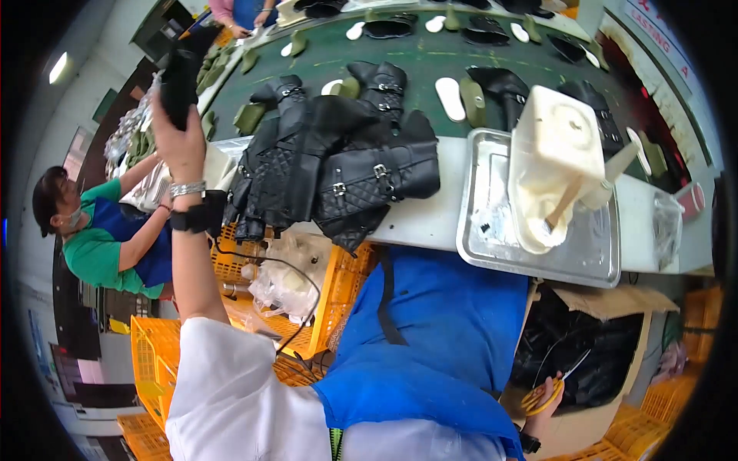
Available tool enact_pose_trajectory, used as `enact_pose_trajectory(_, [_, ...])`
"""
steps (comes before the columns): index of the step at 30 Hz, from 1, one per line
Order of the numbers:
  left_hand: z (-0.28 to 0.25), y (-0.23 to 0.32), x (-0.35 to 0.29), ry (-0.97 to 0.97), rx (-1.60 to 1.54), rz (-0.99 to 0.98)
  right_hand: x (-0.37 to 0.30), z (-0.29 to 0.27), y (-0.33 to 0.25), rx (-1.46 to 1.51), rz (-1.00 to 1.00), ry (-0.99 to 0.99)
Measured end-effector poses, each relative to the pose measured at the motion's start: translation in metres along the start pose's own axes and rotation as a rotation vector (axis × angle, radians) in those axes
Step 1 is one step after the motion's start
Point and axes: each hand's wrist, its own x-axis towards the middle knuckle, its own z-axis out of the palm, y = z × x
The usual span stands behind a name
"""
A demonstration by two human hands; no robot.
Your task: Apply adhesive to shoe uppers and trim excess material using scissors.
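My left arm stretches up at the left, and my left hand (181, 142) is closed on a black boot upper (183, 77), seen dark and narrow. Low at the right, beside a cardboard box, my right hand (547, 399) grips scissors (544, 394) with yellow handles, blades pointing up and away. In front of me a pile of black quilted boot uppers (307, 154) with buckled straps lies at the bench edge. Just right of the pile, one upper (411, 165) rests on its side.
A metal tray (480, 223) holds a cream plastic container (557, 123) with brushes. Beyond is a green conveyor (427, 58) bearing boot parts. A cardboard box (615, 303) of black pieces and yellow crates (338, 296) stand below. At left works a person in green (100, 246).
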Motion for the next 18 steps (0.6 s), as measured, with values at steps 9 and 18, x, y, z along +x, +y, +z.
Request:
enact_pose_trajectory(9, [0.082, -0.039, -0.138, -0.935, 0.245, -0.268, 0.011, -0.013, 0.003, -0.007, -0.058, 0.049])
enact_pose_trajectory(18, [0.032, 0.028, -0.065, -0.709, -0.209, -0.206, 0.033, -0.019, -0.006, -0.038, -0.020, 0.170])
